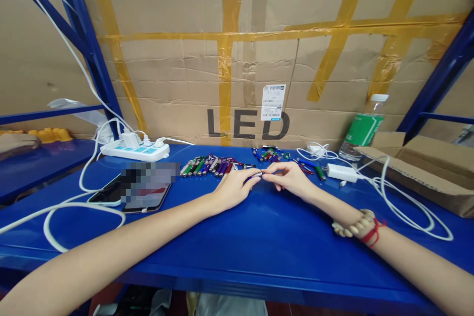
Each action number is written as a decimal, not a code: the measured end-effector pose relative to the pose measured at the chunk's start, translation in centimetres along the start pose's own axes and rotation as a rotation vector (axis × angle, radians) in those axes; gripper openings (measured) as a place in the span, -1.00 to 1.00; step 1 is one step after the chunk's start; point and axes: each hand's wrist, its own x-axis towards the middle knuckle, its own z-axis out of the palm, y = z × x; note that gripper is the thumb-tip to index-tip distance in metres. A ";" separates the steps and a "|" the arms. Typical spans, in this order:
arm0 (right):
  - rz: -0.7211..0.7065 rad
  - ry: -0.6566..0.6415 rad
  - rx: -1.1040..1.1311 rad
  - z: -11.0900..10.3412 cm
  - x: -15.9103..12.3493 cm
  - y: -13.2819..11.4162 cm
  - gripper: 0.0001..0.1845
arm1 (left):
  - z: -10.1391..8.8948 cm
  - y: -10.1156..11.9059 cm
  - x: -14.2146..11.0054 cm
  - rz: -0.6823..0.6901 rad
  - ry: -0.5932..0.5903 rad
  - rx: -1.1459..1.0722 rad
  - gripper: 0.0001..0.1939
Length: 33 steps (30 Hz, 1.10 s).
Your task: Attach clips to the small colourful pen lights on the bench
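My left hand [234, 188] is closed in a pinch around a small metal tube [256, 175], silvery and like a mini flashlight. At the tube's right end, the thumb and fingertips of my right hand [291, 180] pinch it; whether a separate small part sits between them is too small to tell. Both hands are just above the blue tabletop [252, 242]. Behind my left hand lies a row of similar coloured tubes [207, 166] in green, blue, purple, red and silver. Beyond my right hand is a looser pile of coloured tubes and small parts [268, 154].
Two phones [148, 196] lie at the left, partly blurred out, near a white power strip [135, 150] with plugs and cables. At the right are a white adapter [341, 173], coiled cables, a green-labelled bottle [363, 128] and an open cardboard box [425, 170]. Taped cardboard [166, 89] stands behind.
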 end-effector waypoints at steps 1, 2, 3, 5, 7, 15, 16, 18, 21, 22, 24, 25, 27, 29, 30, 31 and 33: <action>0.000 0.002 -0.002 0.0 0.0 -0.1 -0.65 | 0.0 0.0 0.0 -0.001 0.000 0.000 -0.67; 0.001 0.004 -0.003 0.0 0.0 -0.1 -0.64 | 0.0 0.0 0.0 -0.001 0.000 -0.001 -0.67; 0.001 0.005 -0.004 0.0 0.0 -0.1 -0.64 | 0.0 0.0 0.0 0.000 -0.001 -0.002 -0.67; 0.001 0.003 -0.009 0.0 0.0 0.0 -0.63 | 0.0 0.1 0.0 0.004 -0.002 -0.004 -0.67; 0.001 -0.001 -0.010 0.0 0.0 0.1 -0.63 | 0.0 0.1 0.0 0.004 -0.005 -0.004 -0.67; -0.032 -0.032 0.037 -0.2 0.1 0.5 -0.69 | 0.0 0.0 0.0 0.016 -0.004 -0.009 -0.67; -0.041 -0.036 0.045 -0.2 0.2 0.5 -0.69 | 0.0 0.0 0.0 0.027 0.004 -0.010 -0.68; -0.064 -0.041 0.053 -0.2 0.2 0.4 -0.71 | 0.0 0.0 0.0 0.048 0.026 -0.010 -0.70; -0.110 -0.056 0.063 -0.2 0.2 0.2 -0.73 | -0.1 0.2 0.1 0.070 0.011 -0.019 -0.72; -0.124 -0.063 0.071 -0.2 0.2 0.1 -0.75 | -0.1 0.3 0.1 0.072 -0.002 -0.024 -0.72; -0.144 -0.070 0.091 -0.2 0.2 0.0 -0.77 | -0.1 0.3 0.0 0.072 -0.019 -0.025 -0.73; -0.151 -0.068 0.100 -0.3 0.2 0.0 -0.77 | 0.0 0.3 0.0 0.071 -0.015 -0.019 -0.73; -0.162 -0.064 0.113 -0.3 0.3 0.1 -0.77 | 0.1 0.2 0.0 0.087 -0.022 -0.008 -0.74; -0.181 -0.068 0.118 -0.3 0.3 0.2 -0.76 | 0.1 0.1 0.1 0.093 -0.034 -0.015 -0.74; -0.192 -0.074 0.118 -0.3 0.3 0.2 -0.76 | 0.1 0.0 0.1 0.095 -0.047 -0.018 -0.74; -0.201 -0.080 0.116 -0.3 0.3 0.3 -0.76 | 0.1 0.0 0.1 0.096 -0.065 -0.022 -0.74; -0.209 -0.094 0.112 -0.4 0.2 0.5 -0.77 | 0.0 0.1 0.1 0.102 -0.110 -0.022 -0.75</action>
